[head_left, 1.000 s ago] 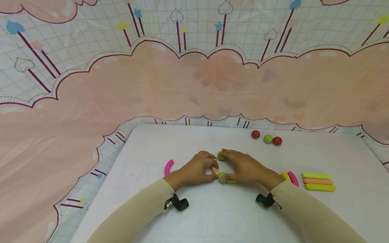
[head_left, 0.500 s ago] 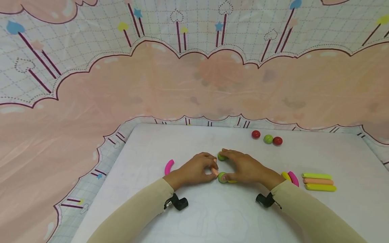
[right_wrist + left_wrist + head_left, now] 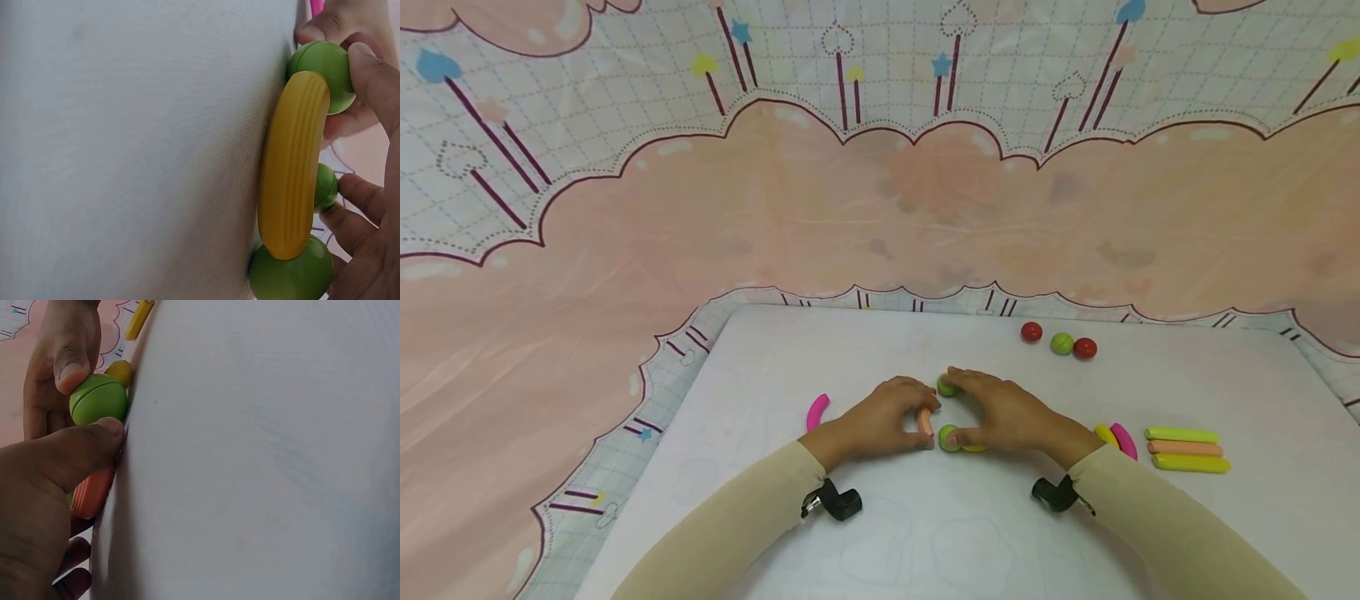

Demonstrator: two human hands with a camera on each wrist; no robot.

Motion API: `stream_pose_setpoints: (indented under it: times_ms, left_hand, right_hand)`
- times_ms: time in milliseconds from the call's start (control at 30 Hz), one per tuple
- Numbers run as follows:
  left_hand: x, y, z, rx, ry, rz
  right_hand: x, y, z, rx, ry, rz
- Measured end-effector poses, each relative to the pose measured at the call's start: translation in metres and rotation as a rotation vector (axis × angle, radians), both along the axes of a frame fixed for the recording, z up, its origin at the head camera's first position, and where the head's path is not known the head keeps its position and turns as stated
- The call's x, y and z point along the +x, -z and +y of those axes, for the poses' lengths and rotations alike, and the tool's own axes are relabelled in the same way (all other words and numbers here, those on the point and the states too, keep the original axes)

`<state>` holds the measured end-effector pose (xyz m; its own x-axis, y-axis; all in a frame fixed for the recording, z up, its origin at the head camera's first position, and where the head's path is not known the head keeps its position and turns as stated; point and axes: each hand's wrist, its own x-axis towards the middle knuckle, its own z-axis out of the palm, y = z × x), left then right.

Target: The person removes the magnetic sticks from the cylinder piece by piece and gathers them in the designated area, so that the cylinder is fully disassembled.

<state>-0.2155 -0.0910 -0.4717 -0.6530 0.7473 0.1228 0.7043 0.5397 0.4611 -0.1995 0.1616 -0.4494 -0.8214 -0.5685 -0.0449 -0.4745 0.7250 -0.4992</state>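
In the head view my left hand pinches a ribbed orange toy rod between thumb and fingers. Just right of the rod lie two green toy balls, a near one and a far one. My right hand spans both, thumb against the near ball and fingertips on the far one. A curved yellow rod joins the near ball to another green ball, as the right wrist view shows; my palm hides that other ball in the head view. In the left wrist view my left thumb overlaps the near ball.
A curved pink rod lies beyond my left wrist. Curved yellow and pink rods lie beside my right wrist. Farther right are straight lime, orange and yellow rods. Two red balls and a green ball sit at the back.
The orange rod's near end has swung left, away from the near green ball, as my left fingers turned it. My right hand has stayed in place on the balls.
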Motion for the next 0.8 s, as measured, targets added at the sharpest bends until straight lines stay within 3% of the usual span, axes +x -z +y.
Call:
stream_pose_setpoints:
  times_ms: [267,467,800]
  left_hand:
    - [0.001,-0.011,-0.006,-0.059,-0.119,-0.067]
    - [0.0,-0.021,-0.019,-0.018,-0.126,-0.08]
    - [0.003,-0.029,-0.043,0.019,-0.152,-0.089]
  right_hand:
    - [0.0,0.0,0.001,-0.006,0.003,-0.01]
    - [-0.001,0.001,0.0,0.0,0.012,-0.01]
    - [0.0,0.001,-0.001,0.022,0.029,-0.016]
